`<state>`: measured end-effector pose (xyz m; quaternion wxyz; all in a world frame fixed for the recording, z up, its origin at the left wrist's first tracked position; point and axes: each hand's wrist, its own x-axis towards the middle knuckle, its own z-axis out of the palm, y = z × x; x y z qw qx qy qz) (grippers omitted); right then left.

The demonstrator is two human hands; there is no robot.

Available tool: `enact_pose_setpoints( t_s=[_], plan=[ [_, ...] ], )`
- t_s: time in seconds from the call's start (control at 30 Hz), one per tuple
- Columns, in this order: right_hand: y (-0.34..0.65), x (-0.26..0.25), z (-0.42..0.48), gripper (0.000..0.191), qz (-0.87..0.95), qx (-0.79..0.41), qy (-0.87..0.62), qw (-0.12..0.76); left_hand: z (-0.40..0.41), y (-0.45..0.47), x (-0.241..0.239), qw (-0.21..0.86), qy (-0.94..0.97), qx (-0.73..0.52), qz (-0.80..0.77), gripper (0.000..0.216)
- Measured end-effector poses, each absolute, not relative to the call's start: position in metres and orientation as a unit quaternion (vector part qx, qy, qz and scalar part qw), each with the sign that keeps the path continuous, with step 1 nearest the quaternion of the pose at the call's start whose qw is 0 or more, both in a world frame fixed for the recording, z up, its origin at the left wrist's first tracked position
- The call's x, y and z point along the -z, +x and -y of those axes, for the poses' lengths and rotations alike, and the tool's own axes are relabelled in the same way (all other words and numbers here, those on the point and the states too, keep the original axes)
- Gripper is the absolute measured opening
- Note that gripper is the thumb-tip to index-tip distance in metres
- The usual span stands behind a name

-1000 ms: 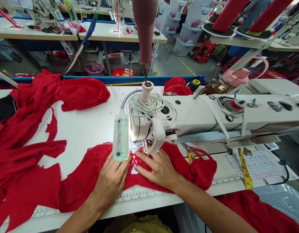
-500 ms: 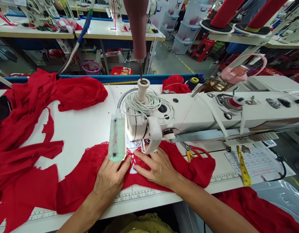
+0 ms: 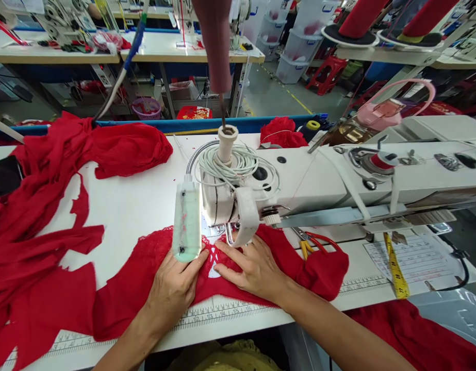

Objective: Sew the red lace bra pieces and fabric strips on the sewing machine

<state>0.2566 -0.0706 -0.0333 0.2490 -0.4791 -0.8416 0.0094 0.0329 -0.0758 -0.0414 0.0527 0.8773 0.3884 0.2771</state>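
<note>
Red fabric (image 3: 125, 288) barely shifted near front edge of counter (image 3: 121, 201), apparently being steadied; right hand (image 3: 259, 268) pressed it, grip spread open, left hand (image 3: 171, 282) too, grip closure couldn't be told.

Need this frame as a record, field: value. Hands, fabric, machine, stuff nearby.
left hand: palm down on the fabric, some fingertips hidden
right hand: palm down on the fabric, fingers near the machine's head
red fabric: lace-edged, under both hands
sewing machine: white, arm extending to the right
scissors: right of the right hand
yellow tape measure: across a written sheet
</note>
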Motion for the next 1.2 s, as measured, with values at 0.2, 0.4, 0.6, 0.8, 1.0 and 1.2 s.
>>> enact_pose_setpoints(
  t_s=[0.2, 0.4, 0.6, 0.8, 1.0, 1.2],
  plan=[
    [0.257, 0.037, 0.070, 0.037, 0.843, -0.018, -0.479, 0.246, 0.075, 0.034, 0.042, 0.051, 0.873, -0.287, -0.390, 0.039],
    [0.262, 0.028, 0.072, 0.038, 0.848, -0.055, -0.471, 0.238, 0.078, 0.036, 0.033, 0.049, 0.878, -0.259, -0.399, 0.033],
    [0.279, 0.007, 0.069, 0.025, 0.836, 0.001, -0.514, 0.192, 0.056, 0.035, 0.005, 0.062, 0.857, -0.214, -0.464, 0.025],
    [0.286, 0.009, 0.059, 0.012, 0.844, -0.011, -0.524, 0.115, 0.029, 0.039, -0.002, 0.118, 0.860, -0.103, -0.485, 0.035],
    [0.271, -0.025, 0.090, 0.003, 0.824, -0.046, -0.554, 0.112, 0.040, 0.042, -0.018, 0.152, 0.874, -0.115, -0.448, 0.017],
    [0.231, -0.075, 0.134, 0.020, 0.897, -0.229, -0.328, 0.188, 0.073, 0.029, -0.030, 0.021, 0.781, -0.411, -0.470, 0.019]
  ],
)
